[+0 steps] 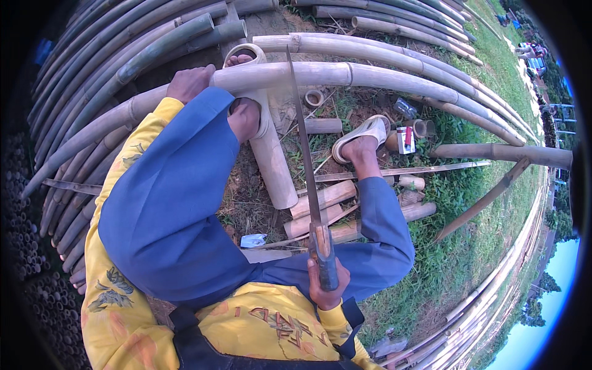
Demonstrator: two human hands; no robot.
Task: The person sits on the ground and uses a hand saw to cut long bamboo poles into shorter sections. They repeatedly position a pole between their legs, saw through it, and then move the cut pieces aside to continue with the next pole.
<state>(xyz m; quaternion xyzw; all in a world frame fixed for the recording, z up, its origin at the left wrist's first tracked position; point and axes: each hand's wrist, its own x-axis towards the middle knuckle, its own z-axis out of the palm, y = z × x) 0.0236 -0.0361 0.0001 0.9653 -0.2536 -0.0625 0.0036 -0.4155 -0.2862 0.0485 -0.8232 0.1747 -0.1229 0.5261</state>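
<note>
My right hand (328, 285) is wrapped round the wooden, dark-wrapped handle of a handsaw (306, 145), close to my lap. The long narrow blade points away from me and crosses a thick bamboo pole (394, 79) near its far end; how deep the teeth sit cannot be made out. My left hand (190, 84) grips the same pole at the left, beside my raised knee, with its fingers partly hidden. The pole lies across in front of me, over my left foot's pale sandal (262, 114). Under that foot is a short bamboo section (274, 176).
Long bamboo poles (132, 58) are stacked at the left, with more poles (401, 28) at the far side. Cut bamboo pieces (324, 198) lie between my feet. Beside my right sandal (361, 139) are a small white box (405, 140) and a red lighter (407, 135). A bamboo prop (484, 200) leans at the right.
</note>
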